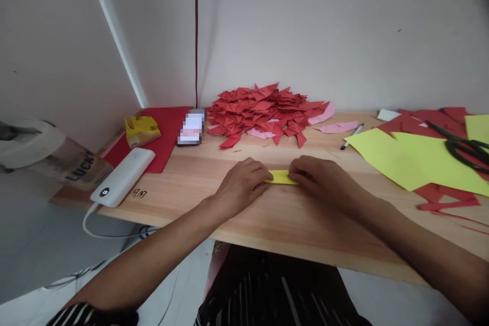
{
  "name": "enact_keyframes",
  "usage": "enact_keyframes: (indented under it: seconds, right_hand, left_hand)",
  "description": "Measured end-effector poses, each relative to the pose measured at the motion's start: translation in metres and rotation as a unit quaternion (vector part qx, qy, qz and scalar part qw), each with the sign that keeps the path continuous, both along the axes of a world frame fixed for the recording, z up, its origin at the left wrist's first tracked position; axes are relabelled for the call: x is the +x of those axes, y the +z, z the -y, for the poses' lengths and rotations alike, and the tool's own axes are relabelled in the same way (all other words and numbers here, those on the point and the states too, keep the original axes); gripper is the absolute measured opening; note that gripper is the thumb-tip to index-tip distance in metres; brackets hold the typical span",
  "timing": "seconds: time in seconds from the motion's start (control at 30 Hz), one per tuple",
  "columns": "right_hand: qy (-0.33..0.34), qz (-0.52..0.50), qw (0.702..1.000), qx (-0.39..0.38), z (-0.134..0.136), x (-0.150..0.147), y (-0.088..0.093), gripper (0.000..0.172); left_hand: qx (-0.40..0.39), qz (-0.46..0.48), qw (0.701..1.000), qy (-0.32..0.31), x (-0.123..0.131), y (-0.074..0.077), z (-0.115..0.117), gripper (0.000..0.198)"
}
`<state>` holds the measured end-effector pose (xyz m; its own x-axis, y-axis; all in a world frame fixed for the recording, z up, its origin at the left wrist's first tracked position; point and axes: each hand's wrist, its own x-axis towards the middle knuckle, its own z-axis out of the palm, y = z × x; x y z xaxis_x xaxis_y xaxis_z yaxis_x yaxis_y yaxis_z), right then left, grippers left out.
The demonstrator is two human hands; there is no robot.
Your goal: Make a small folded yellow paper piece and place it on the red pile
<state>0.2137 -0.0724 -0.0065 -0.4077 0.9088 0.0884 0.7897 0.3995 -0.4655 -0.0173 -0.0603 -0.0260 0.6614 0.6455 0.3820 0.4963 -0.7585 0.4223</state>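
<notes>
A narrow folded strip of yellow paper (281, 177) lies on the wooden table between my two hands. My left hand (246, 182) has its fingers closed on the strip's left end. At the right end, my right hand (315, 175) grips it with thumb and fingers pressed together. The ends of the strip are hidden under my fingers. Just beyond my hands sits a heap of folded red paper pieces (260, 112), with some pink paper pieces (338, 127) at its right and underneath.
Yellow paper sheets (412, 158), dark-handled scissors (464, 150), red scraps (443, 196) and a pen (352, 136) lie at the right. At the left are a phone (191, 127), a yellow packet (142, 131), a white power bank with cable (124, 177) and a plastic cup (72, 158).
</notes>
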Motion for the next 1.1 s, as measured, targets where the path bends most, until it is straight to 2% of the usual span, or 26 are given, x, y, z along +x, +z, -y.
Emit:
enact_keyframes:
  seconds: [0.2,0.37,0.53,0.7,0.8,0.9,1.0,1.1]
  right_hand:
    - [-0.007,0.009,1.000,0.008,-0.001,-0.002,-0.001,0.019]
    - [-0.005,0.003,1.000,0.004,-0.002,-0.003,0.000,0.018]
    - [-0.015,-0.002,1.000,0.003,-0.002,-0.003,0.000,0.017]
    - [-0.023,-0.003,0.999,0.027,-0.002,-0.004,-0.002,0.017]
    - [-0.029,0.003,0.999,0.025,-0.004,-0.005,-0.004,0.018]
    - [-0.041,0.022,0.999,0.015,-0.004,-0.007,-0.005,0.018]
    - [-0.052,0.056,0.997,0.017,-0.003,-0.009,-0.005,0.016]
    - [-0.062,0.091,0.994,0.022,0.000,-0.010,-0.004,0.015]
  left_hand:
    - [-0.018,0.009,1.000,0.017,0.001,0.000,-0.003,0.016]
    - [-0.067,-0.042,0.996,0.053,0.011,0.012,-0.009,0.030]
    - [-0.039,-0.109,0.992,0.051,0.025,0.021,-0.013,0.025]
    - [-0.042,-0.065,0.994,0.074,0.029,0.016,-0.008,0.023]
    - [0.016,-0.066,0.996,0.060,0.025,0.009,-0.003,0.020]
    - [0.120,-0.126,0.984,0.042,0.022,0.003,0.000,0.012]
    - [0.210,-0.173,0.962,0.034,0.023,0.001,0.005,0.012]
    - [0.252,-0.175,0.951,0.029,0.024,0.004,0.011,0.017]
